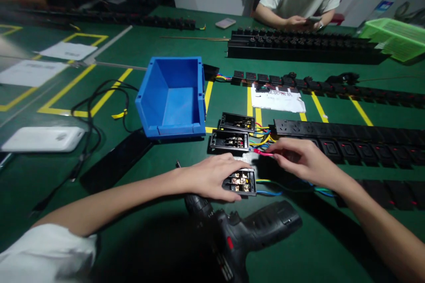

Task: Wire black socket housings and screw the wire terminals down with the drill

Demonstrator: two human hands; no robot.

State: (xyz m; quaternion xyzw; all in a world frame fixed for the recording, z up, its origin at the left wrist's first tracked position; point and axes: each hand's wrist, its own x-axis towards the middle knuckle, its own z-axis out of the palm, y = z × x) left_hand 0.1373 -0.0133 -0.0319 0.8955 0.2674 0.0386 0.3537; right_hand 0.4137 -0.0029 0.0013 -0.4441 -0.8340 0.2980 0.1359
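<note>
My left hand (pixel 217 177) is wrapped round a small black terminal box (pixel 244 182), its brass contacts showing. A yellow-green wire and a blue wire run out of the box's right end. Just above and to the right, my right hand (pixel 299 157) pinches a red wire (pixel 264 153) between thumb and finger, its tip pointing left. Two more open terminal boxes, a nearer one (pixel 229 140) and a farther one (pixel 237 121), lie beyond my left hand with coloured wires attached. In front of my hands rests a black cordless drill (pixel 242 230).
A blue bin (pixel 175 106) stands left of the terminal boxes. Black socket strips (pixel 332 131) stretch off to the right. A dark phone (pixel 116 159), a white device (pixel 44 139) and a black cable lie at left. Across the table, a person holds a phone near a green basket (pixel 392 37).
</note>
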